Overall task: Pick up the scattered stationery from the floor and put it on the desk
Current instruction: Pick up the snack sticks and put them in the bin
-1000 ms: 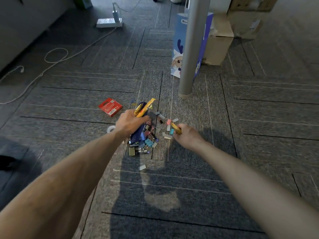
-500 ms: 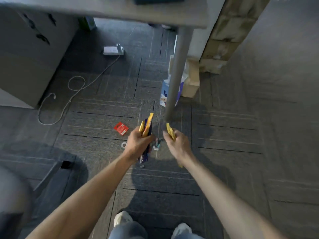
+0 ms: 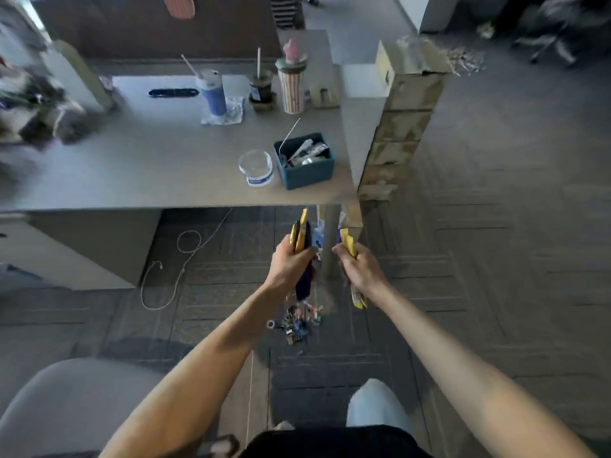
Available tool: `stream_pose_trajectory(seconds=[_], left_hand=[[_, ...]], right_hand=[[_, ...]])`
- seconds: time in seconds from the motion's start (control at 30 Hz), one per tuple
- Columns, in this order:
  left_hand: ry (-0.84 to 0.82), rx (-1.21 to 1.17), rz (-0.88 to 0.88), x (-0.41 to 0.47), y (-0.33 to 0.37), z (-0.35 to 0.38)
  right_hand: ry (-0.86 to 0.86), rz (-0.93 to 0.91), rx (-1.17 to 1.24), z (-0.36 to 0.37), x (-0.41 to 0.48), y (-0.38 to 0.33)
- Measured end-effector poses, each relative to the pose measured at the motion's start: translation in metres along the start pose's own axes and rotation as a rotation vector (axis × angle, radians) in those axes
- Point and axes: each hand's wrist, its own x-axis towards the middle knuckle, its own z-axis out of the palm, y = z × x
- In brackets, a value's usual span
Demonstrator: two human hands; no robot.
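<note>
My left hand (image 3: pixel 289 266) grips a bundle of yellow and dark blue stationery (image 3: pixel 301 238) that sticks up above my fist and hangs below it. My right hand (image 3: pixel 358 267) grips a yellow stationery item (image 3: pixel 347 242) whose lower end shows under my wrist. Both hands are raised in front of the desk's front edge, near the desk leg (image 3: pixel 330 246). A pile of small coloured clips and other stationery (image 3: pixel 297 322) lies on the carpet below my hands. The grey desk (image 3: pixel 148 166) spreads ahead of me.
On the desk stand a teal box of tools (image 3: pixel 305 166), a clear round tub (image 3: pixel 256 166), a blue cup (image 3: pixel 213 94) and a striped cup (image 3: pixel 292 90). A white cable (image 3: pixel 178 272) loops on the floor. Stacked cardboard (image 3: pixel 396 127) stands right of the desk. A chair seat (image 3: pixel 66 401) is at lower left.
I have risen from the floor: both hands lifted their stationery up from the pile toward the desk's front edge, and the desk top has come into view.
</note>
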Motion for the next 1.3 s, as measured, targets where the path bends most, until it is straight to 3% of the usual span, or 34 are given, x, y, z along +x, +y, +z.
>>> stream_pose_trajectory(seconds=[0.33,0.57,0.7,1.0,1.17,1.3], left_hand=[[-0.075,-0.094,-0.033,0.104,0.054,0.015],[0.081,0.058,-0.071,0.192,0.081,0.018],[0.156,0.164,-0.095,0.242,0.108,0.007],[-0.087,0.852,0.184,0.365,0.137,-0.009],[-0.201,0.935,0.374,0.401,0.115,0.003],[-0.169,0.985,0.389,0.411,0.096,0.001]], right_hand=[[-0.023,-0.04,0.023,-0.032,0.123,-0.049],[-0.207,-0.036,0.101,-0.052,0.233,-0.082],[-0.189,-0.052,0.061,-0.061,0.284,-0.098],[-0.094,0.039,0.05,-0.054,0.341,-0.107],[-0.048,0.077,0.026,-0.044,0.351,-0.097],[-0.039,0.098,0.01,-0.043,0.355,-0.095]])
